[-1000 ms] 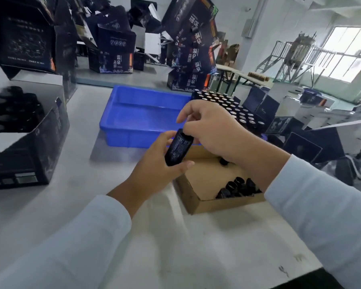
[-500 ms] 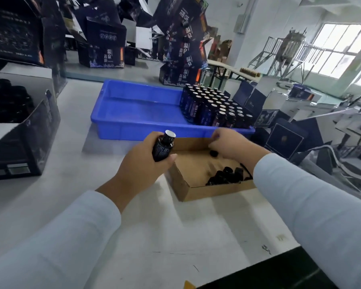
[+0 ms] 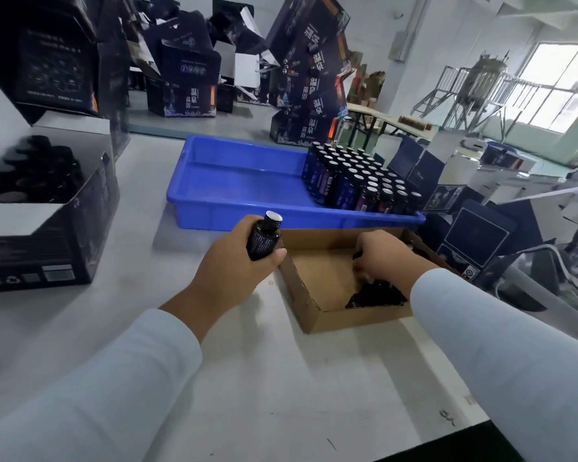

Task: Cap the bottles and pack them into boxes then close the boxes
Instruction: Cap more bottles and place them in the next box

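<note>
The left hand [image 3: 237, 258] has its grip wrapped around one dark bottle [image 3: 262, 241]. The bottle is up off the table [image 3: 247, 378], just beside the near left corner of the brown cardboard tray [image 3: 314, 323]. It has no cap on yet; its pale round mouth shows at the top.

The right hand [image 3: 381, 258] is down inside the tray, with its fingers curled over the pile of black caps [image 3: 376, 296]. I cannot tell if its grip has a cap in it, because the fingertips are hidden.

The bottle stands almost straight up. Its long way runs from the hand up to the mouth, and the top leans a little to the far right.

What could go wrong? The bottle is open, so if the hand tips it more, what is inside might spill. The caps are small and all heaped together, so the fingers could take two, or drop one. A cap set on crooked may not go on right. More open bottles [image 3: 357, 181] stand packed in the blue tray [image 3: 221, 211] just behind, and a bump could knock them over.
</note>
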